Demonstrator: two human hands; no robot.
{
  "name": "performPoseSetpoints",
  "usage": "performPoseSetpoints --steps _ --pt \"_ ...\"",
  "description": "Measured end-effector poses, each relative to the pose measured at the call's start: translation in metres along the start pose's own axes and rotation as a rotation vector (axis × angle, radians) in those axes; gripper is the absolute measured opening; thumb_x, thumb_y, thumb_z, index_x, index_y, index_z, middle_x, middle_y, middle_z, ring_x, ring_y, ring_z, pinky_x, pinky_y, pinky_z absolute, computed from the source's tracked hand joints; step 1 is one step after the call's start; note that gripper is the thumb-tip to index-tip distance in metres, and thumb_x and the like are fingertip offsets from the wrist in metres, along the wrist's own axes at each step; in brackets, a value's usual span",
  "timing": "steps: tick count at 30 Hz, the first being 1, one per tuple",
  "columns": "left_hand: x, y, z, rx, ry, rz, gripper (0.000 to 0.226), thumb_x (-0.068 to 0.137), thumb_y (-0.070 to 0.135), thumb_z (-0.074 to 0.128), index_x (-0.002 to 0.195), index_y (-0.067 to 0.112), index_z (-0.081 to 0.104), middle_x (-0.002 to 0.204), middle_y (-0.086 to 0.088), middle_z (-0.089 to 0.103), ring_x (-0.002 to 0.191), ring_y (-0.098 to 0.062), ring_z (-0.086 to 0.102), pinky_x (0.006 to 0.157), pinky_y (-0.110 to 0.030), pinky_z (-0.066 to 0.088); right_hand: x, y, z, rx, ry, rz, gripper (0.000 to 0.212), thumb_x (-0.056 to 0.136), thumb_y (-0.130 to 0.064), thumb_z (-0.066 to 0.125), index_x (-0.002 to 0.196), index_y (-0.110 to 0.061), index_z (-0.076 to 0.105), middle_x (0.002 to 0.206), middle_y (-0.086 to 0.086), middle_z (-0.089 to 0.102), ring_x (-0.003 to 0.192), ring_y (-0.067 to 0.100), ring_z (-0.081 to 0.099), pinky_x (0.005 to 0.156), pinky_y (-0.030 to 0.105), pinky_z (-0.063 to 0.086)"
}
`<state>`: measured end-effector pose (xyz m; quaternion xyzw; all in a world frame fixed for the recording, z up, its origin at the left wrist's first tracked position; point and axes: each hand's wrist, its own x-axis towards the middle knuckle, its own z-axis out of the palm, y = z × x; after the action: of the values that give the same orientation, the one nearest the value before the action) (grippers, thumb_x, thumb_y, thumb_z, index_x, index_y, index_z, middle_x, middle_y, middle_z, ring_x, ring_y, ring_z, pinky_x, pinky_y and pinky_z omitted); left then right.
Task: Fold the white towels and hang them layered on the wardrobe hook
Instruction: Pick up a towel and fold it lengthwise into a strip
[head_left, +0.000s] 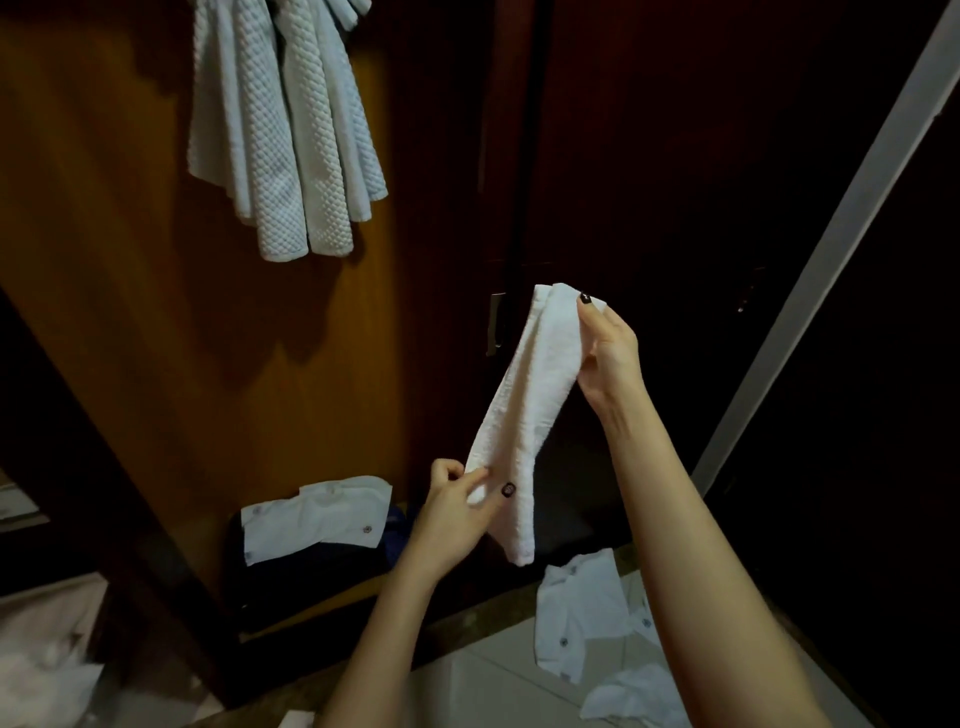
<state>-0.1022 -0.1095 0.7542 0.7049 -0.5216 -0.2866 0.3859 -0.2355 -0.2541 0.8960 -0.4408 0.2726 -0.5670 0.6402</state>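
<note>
The wardrobe (130, 312) fills the far side, with its brown panel at left. White towels (280, 135) hang bunched against that panel at upper left. You hold a folded towel (524, 395) as a narrow strip in front of the dark doors, slanting from upper right to lower left. Your right grip (608, 353) pinches its top end. Your left grip (452, 514) pinches its lower edge. White shirts (587, 618) lie on the floor, near right.

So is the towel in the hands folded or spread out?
Folded: the towel is a narrow strip with layered edges at its top, right hand pinching the top, left hand the bottom.
</note>
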Motion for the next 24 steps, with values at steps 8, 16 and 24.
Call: performPoseSetpoints --steps 8,16,24 --pt "0.007 0.004 0.032 -0.032 0.203 -0.066 0.032 0.086 0.029 0.069 0.101 0.002 0.062 0.122 -0.011 0.052 0.091 -0.021 0.056 0.072 -0.029 0.041 -0.010 0.005 0.030 -0.131 0.074 -0.161 0.008 0.095 -0.013 0.063 0.092 -0.007 0.063 0.087 0.010 0.063 0.086 0.025 0.061 0.076 0.036 0.051" --pt "0.007 -0.020 -0.023 -0.440 0.039 0.052 0.011 0.094 0.009 0.062 0.092 0.001 0.069 0.083 -0.012 0.059 0.079 -0.020 0.053 0.071 -0.032 0.038 0.000 -0.005 -0.001 -0.085 0.203 -0.167 0.010 0.098 -0.012 0.058 0.088 -0.011 0.056 0.086 0.004 0.063 0.079 0.013 0.064 0.072 0.027 0.055" --pt "0.018 -0.012 -0.078 -0.354 -0.030 0.168 0.011 0.098 0.012 0.056 0.104 0.014 0.065 0.104 0.002 0.066 0.088 0.002 0.061 0.073 -0.011 0.046 0.011 0.013 -0.042 -0.533 0.317 -0.195 0.014 0.098 -0.022 0.055 0.102 -0.009 0.052 0.092 -0.003 0.057 0.090 0.014 0.058 0.071 0.025 0.049"
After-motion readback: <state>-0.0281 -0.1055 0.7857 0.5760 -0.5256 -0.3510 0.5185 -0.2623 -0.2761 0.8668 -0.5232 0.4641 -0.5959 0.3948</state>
